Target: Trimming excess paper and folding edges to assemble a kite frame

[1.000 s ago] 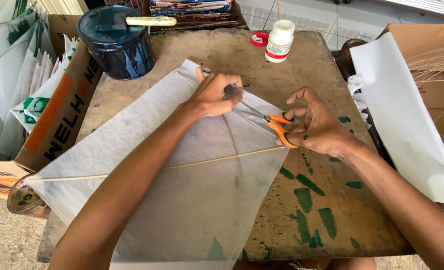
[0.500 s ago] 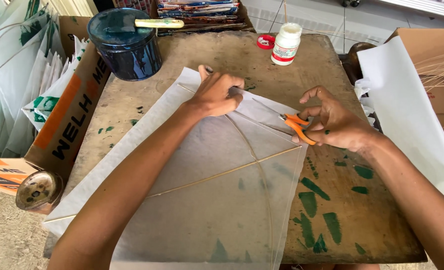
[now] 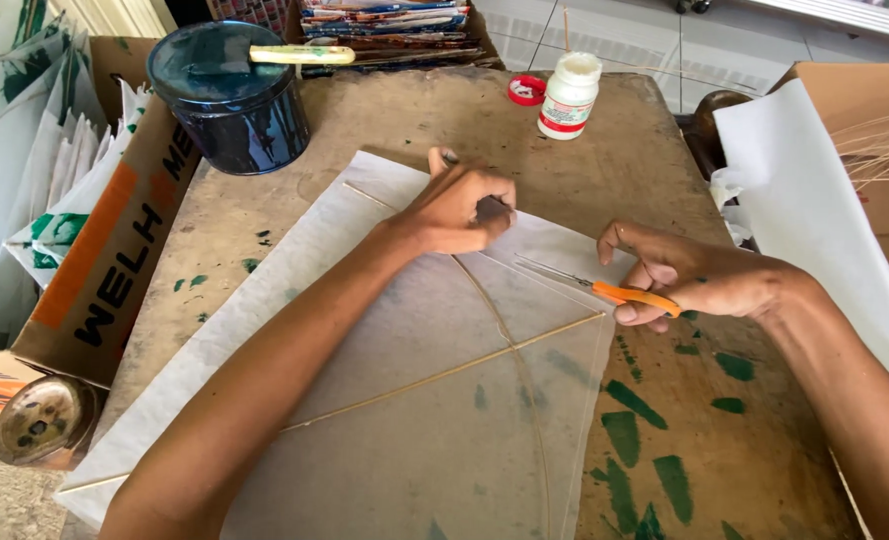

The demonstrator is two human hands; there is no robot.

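Observation:
A translucent white paper kite [image 3: 434, 400] with thin bamboo sticks lies flat on a worn wooden table [image 3: 404, 120]. My left hand [image 3: 459, 205] presses down on the kite near its upper corner, fingers curled over something small and dark that I cannot make out. My right hand [image 3: 699, 280] rests at the kite's right corner and grips orange-handled scissors [image 3: 604, 290], whose blades point left over the paper edge.
A dark blue tin [image 3: 229, 100] with a brush across its lid stands at the back left. A white glue bottle [image 3: 569, 95] and its red cap [image 3: 526, 90] sit at the back. Cardboard boxes flank the table; white paper sheets [image 3: 814, 220] hang at right.
My right hand has drawn the scissors away from the left hand toward the kite's right corner. The left hand has stayed pressed on the paper.

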